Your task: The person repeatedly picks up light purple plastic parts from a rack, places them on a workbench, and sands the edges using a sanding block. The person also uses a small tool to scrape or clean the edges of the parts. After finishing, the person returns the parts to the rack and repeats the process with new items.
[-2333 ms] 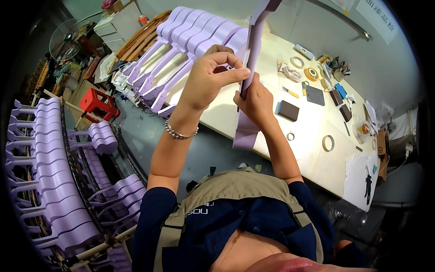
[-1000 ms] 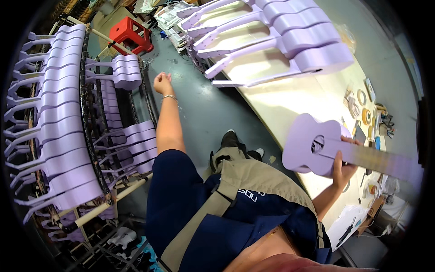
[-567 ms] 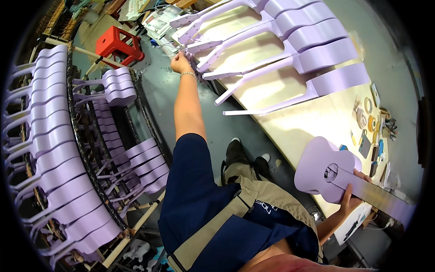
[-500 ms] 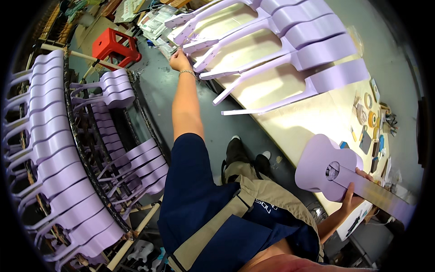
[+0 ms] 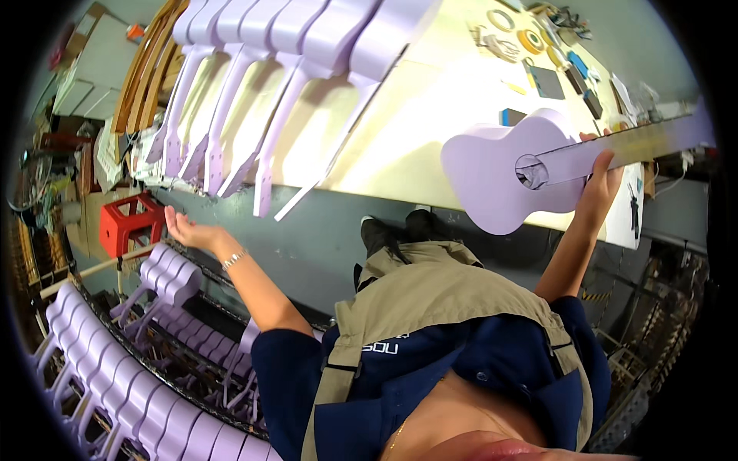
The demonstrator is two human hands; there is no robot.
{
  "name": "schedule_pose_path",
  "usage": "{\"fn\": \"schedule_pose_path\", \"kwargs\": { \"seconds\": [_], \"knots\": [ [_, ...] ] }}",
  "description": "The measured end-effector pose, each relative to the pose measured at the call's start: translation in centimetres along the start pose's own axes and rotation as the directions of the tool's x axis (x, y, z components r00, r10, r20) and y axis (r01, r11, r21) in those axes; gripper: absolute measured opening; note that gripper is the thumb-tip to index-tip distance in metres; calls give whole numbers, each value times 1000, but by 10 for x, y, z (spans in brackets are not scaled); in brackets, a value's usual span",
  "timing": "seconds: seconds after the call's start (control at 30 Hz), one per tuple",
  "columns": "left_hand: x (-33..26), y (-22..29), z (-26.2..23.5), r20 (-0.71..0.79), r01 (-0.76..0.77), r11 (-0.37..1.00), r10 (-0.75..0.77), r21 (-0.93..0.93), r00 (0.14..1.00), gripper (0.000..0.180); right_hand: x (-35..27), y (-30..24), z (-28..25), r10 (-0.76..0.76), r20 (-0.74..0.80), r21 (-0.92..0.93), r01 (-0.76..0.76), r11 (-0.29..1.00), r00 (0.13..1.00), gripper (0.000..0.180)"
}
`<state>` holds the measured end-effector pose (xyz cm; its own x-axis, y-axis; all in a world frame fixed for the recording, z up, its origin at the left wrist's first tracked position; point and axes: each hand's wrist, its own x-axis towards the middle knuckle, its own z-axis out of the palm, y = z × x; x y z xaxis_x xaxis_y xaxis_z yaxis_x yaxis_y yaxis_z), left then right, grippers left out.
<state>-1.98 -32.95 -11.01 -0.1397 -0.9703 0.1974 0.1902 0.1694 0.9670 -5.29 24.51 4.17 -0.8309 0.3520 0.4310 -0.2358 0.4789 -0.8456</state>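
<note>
My right hand (image 5: 603, 173) grips a lilac ukulele (image 5: 480, 180) where its neck meets the body. Its front faces up above the bench's near edge, with the neck pointing right. Inside the round sound hole something grey and crumpled shows. My left hand (image 5: 192, 232) is out at the left, open and holding nothing, fingers loosely stretched and palm partly turned up. Close to it are the red stool (image 5: 131, 223) and the necks of several lilac ukuleles (image 5: 319, 38), which stand on edge in a row on the bench (image 5: 415, 123).
Behind my left arm, a rack (image 5: 146, 349) carries many more lilac instruments. Tape rolls (image 5: 530, 41), sanding blocks (image 5: 547, 82) and small tools lie at the bench's right end. Wooden slats (image 5: 150, 73) stand at the far left. Grey floor (image 5: 307, 223) runs between bench and rack.
My view has turned, so the bench now lies straight across the top. My left hand has come away from the necks at the bench edge and opened. The right hand keeps hold of the ukulele.
</note>
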Motion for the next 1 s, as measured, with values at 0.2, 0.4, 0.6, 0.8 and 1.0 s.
{"fn": "schedule_pose_path", "kwargs": {
  "seconds": [0.2, 0.4, 0.6, 0.8, 1.0],
  "knots": [
    [-187, 75, 79, 717, 21, 951, 219, -310, 661, 28, 91, 29, -84, -22, 495, 349, -175, 920, 869, 64],
    [-389, 95, 139, 936, 372, 894, -126, 250, -327, 52, 55, 134, -56, 82, 957, 187, -808, 558, 278, 48],
    [-486, 72, 123, 744, 514, 560, -328, 649, -582, 57, -63, 192, -35, -59, 994, 83, -991, -105, 90, 55],
    [-507, 51, 119, 767, 409, 649, -526, 641, -366, 45, -78, 208, -21, 48, 987, 158, -975, -156, 152, 54],
    [-499, 49, 147, 775, 397, 665, -543, 632, -325, 45, -53, 192, -15, 467, 878, 23, -982, 189, 110, 71]
  ]
}}
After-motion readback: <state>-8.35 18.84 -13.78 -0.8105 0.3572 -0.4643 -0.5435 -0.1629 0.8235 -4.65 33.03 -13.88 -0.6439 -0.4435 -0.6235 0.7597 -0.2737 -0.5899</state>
